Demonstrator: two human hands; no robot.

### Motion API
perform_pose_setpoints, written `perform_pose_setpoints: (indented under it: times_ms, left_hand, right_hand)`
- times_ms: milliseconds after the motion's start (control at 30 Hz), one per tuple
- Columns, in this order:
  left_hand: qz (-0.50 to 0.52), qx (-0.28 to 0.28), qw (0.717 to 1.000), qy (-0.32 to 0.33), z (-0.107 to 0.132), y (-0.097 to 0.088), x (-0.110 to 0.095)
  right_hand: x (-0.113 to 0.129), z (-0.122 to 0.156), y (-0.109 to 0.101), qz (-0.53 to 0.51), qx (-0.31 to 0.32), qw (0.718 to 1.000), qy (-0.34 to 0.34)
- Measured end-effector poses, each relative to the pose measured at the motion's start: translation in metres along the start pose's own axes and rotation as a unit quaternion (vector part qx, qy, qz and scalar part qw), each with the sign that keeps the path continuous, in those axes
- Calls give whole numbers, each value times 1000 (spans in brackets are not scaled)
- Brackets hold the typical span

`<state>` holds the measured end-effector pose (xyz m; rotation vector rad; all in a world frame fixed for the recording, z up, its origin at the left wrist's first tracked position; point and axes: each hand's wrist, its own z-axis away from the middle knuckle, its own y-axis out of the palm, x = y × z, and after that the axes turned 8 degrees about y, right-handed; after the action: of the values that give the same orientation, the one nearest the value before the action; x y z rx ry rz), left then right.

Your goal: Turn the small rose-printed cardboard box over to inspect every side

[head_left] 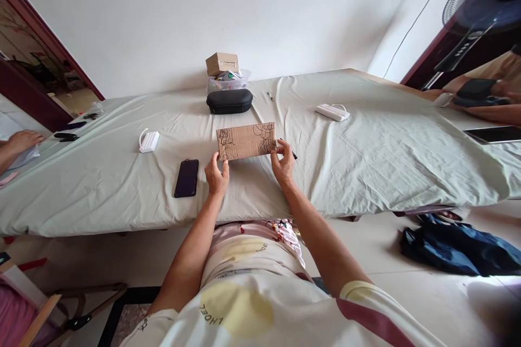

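Note:
A rectangular piece of brown cardboard (246, 141) is held up just over the cloth, tilted toward me. Dark scribbled curls mark its corners. My left hand (217, 174) pinches its lower left corner between thumb and fingers. At the lower right corner, my right hand (283, 161) grips it the same way. A dark pen (294, 155) shows partly beside my right hand; the hand hides the rest, and I cannot tell whether it touches the pen. Left of my left hand lies a black smartphone (186, 178), flat on the cloth.
A pale green cloth (374, 141) covers the table. Behind the cardboard stand a black zip case (229, 101), a plastic basket (228, 84) and a cardboard box (222, 64). White devices with straps (149, 141) lie on both sides. Other people's hands (25, 140) rest at both table ends.

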<state>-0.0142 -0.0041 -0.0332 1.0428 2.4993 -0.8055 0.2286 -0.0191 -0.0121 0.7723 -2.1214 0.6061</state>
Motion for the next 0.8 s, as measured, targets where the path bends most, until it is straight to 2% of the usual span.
perform_pose_setpoints:
  times_ms: [133, 233, 333, 500, 667, 800]
  left_hand:
    - [36, -55, 996, 54, 1, -2, -3]
    - [60, -72, 992, 82, 1, -3, -5]
    - [73, -75, 991, 84, 0, -3, -6]
    - [74, -26, 996, 39, 0, 1, -2]
    - [71, 42, 996, -18, 2, 5, 0]
    - [42, 90, 993, -65, 1, 4, -4]
  right_hand:
    - [8, 0, -5, -67, -47, 996, -33]
    - [11, 0, -8, -81, -71, 993, -43]
    - [11, 0, -9, -75, -65, 994, -40]
    - [2, -2, -3, -73, -19, 997, -8]
    - [-6, -1, 6, -6, 89, 996, 30]
    - [-10, -2, 8, 52, 62, 996, 41]
